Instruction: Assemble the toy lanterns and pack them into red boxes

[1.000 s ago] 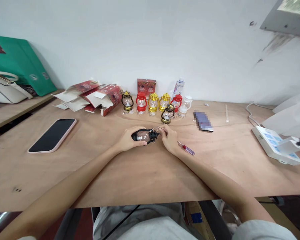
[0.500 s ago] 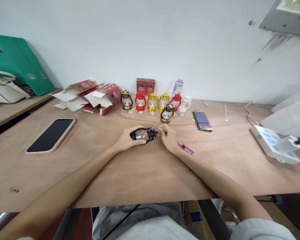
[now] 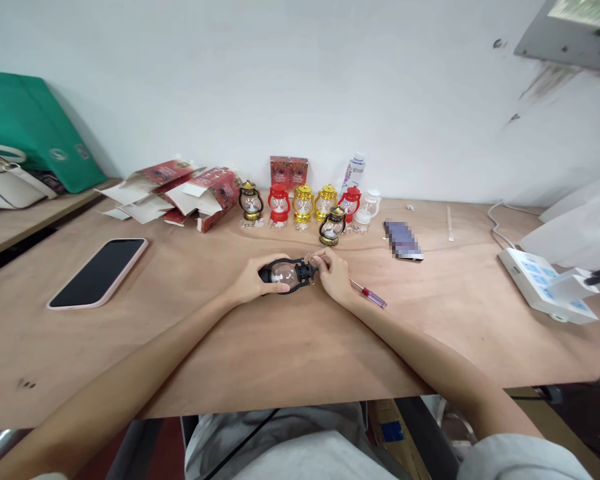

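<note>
A black lantern with a clear globe lies on its side in my left hand, whose fingers wrap round its base. Its top points right, toward my right hand. That hand pinches a thin wire piece at the lantern's top; how the wire meets the lantern is too small to tell. Just beyond my hands stands a bronze lantern. A screwdriver with a clear purple handle lies right of my right hand.
Behind stand several lanterns, among them a red one and a gold one, with small red boxes and a bottle. Opened cartons and a phone lie left; another phone and a power strip lie right.
My right hand has shifted slightly at the lantern's top, and the wire piece has turned. The whole view has moved a little.
</note>
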The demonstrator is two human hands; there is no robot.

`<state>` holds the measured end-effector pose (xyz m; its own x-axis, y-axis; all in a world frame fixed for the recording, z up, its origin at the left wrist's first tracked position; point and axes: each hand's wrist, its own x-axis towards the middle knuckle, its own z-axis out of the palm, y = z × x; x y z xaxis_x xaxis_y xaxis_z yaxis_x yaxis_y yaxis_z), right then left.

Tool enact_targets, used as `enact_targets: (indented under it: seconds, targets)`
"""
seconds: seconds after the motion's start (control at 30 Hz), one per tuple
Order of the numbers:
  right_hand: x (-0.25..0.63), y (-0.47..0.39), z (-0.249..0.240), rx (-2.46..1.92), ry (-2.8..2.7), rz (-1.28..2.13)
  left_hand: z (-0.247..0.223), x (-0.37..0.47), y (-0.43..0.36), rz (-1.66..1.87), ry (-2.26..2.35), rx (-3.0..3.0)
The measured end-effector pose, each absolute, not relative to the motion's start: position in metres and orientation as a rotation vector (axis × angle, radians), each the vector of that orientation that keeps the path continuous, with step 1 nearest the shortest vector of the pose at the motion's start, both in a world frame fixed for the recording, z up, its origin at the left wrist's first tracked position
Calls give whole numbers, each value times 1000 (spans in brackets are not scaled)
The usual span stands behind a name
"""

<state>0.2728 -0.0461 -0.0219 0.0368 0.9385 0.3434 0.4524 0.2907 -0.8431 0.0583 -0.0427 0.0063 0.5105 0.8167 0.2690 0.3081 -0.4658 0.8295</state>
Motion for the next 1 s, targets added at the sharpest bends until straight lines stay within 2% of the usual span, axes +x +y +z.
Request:
enact_targets:
  seconds: [0.47,0.67,1.0]
  targets:
    - [272,-47,-22,-1347,-1559,535,4,63,-44,952,909,2103]
    - [280,-37,-26,-1311,-1640,766,9,59,-46,940,870,2251]
    - [278,-35,-26,-1170,-1442,927,6,63,-43,919,937,1890]
